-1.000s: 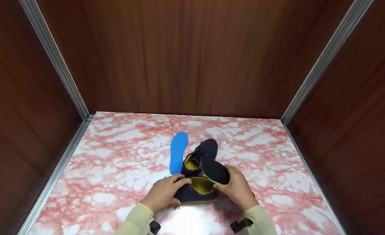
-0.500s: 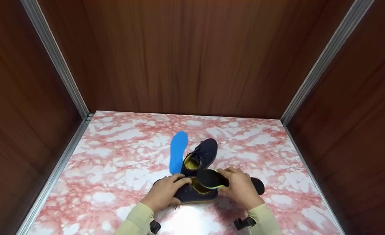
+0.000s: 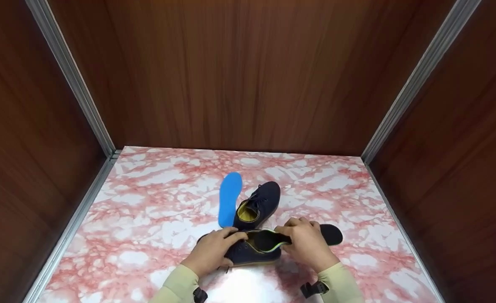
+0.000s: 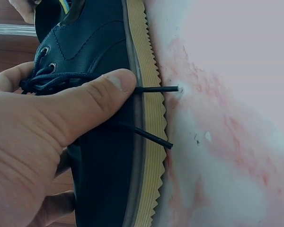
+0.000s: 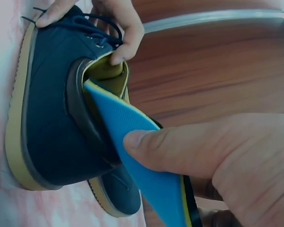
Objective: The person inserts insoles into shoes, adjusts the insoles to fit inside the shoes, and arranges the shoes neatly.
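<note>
A dark navy lace-up shoe (image 3: pixel 252 256) with a yellow lining lies with its toe to the left. Across its front part, my left hand (image 3: pixel 213 249) holds it; in the left wrist view the thumb (image 4: pixel 102 97) presses on the side near the laces. My right hand (image 3: pixel 307 243) pinches an insole (image 3: pixel 331 234), black on top. The right wrist view shows the insole's blue underside (image 5: pixel 128 123) and yellow edge under my thumb. One end of the insole is inside the shoe opening, and the other sticks out to the right behind my hand.
Just behind stands a second navy shoe (image 3: pixel 269 200), toe pointing away. To its left a blue insole (image 3: pixel 230 195) lies flat. The tabletop (image 3: pixel 147 202) has a red and white marbled pattern, with brown wood-look panels (image 3: pixel 239 75) on three sides.
My right hand has turned the insole from a raised slant to a flatter pose, and its front end has moved left and down into the shoe opening. My left hand has stayed on the shoe.
</note>
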A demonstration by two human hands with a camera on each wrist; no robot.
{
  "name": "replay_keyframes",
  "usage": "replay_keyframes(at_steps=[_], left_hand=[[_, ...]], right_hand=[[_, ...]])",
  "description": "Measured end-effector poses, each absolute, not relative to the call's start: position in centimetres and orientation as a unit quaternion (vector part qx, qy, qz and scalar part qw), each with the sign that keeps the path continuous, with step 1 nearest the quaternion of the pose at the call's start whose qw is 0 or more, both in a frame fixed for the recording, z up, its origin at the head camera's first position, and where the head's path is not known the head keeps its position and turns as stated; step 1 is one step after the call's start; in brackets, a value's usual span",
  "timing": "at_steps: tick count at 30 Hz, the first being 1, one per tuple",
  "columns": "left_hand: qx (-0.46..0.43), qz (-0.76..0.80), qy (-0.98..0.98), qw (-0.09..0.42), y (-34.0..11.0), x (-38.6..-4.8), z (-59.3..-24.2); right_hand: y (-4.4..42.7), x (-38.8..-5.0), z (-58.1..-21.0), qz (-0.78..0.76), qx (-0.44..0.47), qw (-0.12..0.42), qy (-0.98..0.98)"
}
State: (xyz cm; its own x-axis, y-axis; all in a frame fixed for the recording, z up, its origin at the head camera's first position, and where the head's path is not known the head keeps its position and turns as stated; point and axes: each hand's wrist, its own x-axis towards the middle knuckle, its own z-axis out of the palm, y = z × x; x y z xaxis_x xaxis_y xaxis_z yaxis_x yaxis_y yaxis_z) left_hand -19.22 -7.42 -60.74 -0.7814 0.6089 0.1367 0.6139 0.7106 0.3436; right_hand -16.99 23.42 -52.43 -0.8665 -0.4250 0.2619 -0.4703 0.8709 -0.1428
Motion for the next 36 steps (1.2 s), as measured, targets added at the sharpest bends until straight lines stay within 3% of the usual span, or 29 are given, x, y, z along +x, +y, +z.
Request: replay_keyframes(at_steps=[10, 36], left_hand=[[-0.331, -0.187, -0.925, 0.001, -7.4, -19.2, -60.4], [-0.325, -0.183, -0.928, -0.004, -7.4, -19.2, -60.6]], right_hand=[[21.8, -17.1, -52.2, 0.062, 0.234, 0.118, -0.963], [20.1, -17.8, -54.1, 0.082, 0.195, 0.035, -0.977]])
